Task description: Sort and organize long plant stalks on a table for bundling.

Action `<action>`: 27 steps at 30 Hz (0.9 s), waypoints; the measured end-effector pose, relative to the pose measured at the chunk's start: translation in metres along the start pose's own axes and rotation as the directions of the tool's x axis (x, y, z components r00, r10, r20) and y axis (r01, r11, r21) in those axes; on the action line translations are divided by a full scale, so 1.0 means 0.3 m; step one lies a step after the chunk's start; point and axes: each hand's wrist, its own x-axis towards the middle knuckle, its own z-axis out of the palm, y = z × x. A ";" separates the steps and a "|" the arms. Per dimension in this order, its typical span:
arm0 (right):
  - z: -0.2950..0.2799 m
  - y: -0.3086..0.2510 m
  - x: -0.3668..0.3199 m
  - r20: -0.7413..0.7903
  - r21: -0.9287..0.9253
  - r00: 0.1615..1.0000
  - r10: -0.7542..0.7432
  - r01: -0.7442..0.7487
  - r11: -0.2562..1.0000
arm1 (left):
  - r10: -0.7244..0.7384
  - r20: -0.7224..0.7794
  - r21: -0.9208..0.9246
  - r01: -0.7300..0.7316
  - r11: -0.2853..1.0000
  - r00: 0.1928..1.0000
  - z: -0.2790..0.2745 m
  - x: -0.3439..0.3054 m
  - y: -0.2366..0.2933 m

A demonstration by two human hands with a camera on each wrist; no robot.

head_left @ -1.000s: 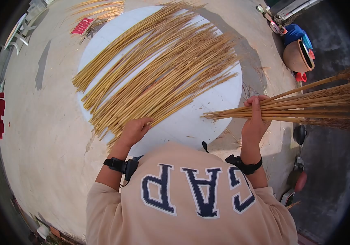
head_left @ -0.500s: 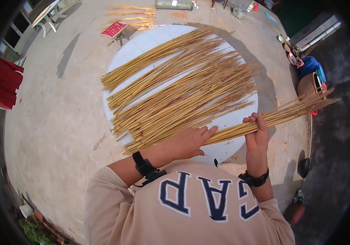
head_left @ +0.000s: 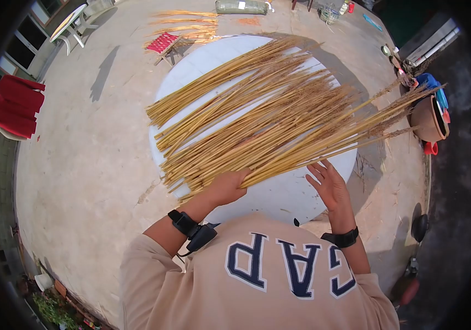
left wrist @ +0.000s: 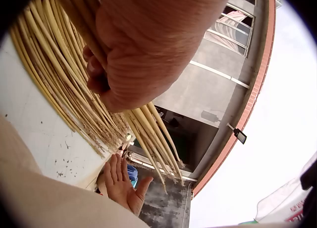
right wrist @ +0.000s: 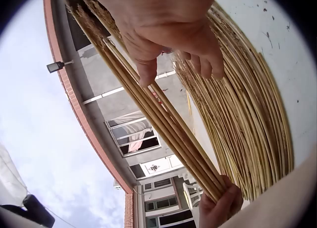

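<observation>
My left hand (head_left: 227, 187) grips a bundle of long dry stalks (right wrist: 163, 121) near their bare cut ends. The feathery brown tops of that bundle fan out to the right, past the edge of a round white table (head_left: 279, 204). Beneath the bundle's middle, my right hand (head_left: 330, 186) has its fingers spread and holds nothing; the left wrist view also shows its palm open. More stalks (head_left: 252, 140) of the same sort lie across the table in slanting rows, bare ends toward the left and seed heads toward the right.
A small stool with a red woven seat (head_left: 163, 42) stands beyond the table, near more stalks on the concrete floor. At the right are a clay pot (head_left: 429, 122) and a blue container. Red cloth (head_left: 18, 104) hangs at the left.
The bundle has passed from the right hand to the left, which has closed round its cut ends. The right hand has let go and opened beneath it. The bundle has moved left over the table.
</observation>
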 end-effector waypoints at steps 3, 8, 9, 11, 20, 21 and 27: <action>-0.114 0.060 0.014 -0.122 -0.304 0.990 0.067 -0.102 0.947 | -0.076 -0.083 0.021 0.078 0.997 0.994 -0.107 -0.011 -0.054; -0.338 0.201 0.036 -0.228 -0.828 0.974 -0.007 -0.190 0.528 | -0.063 -0.357 0.020 0.075 0.997 0.932 -0.349 0.022 -0.129; -0.402 0.250 0.050 -0.130 -0.946 0.991 -0.014 -0.120 0.302 | -0.055 -0.352 0.024 0.067 0.997 0.934 -0.386 0.041 -0.161; -0.419 0.300 0.031 -0.039 -0.997 0.999 -0.002 -0.038 0.061 | -0.077 -0.474 0.074 0.127 0.989 0.877 -0.445 0.079 -0.242; -0.357 0.319 0.010 -0.112 -0.987 0.990 0.082 -0.101 -0.122 | -0.022 -0.483 0.273 0.175 0.946 0.875 -0.452 0.247 -0.609; -0.353 0.316 0.008 -0.125 -0.986 0.990 0.072 -0.116 -0.121 | -0.062 -0.487 0.284 0.225 0.932 0.871 -0.436 0.259 -0.639; -0.319 0.307 0.008 -0.137 -0.982 0.983 0.119 -0.119 -0.147 | -0.141 -0.478 0.220 0.273 0.937 0.867 -0.381 0.326 -0.764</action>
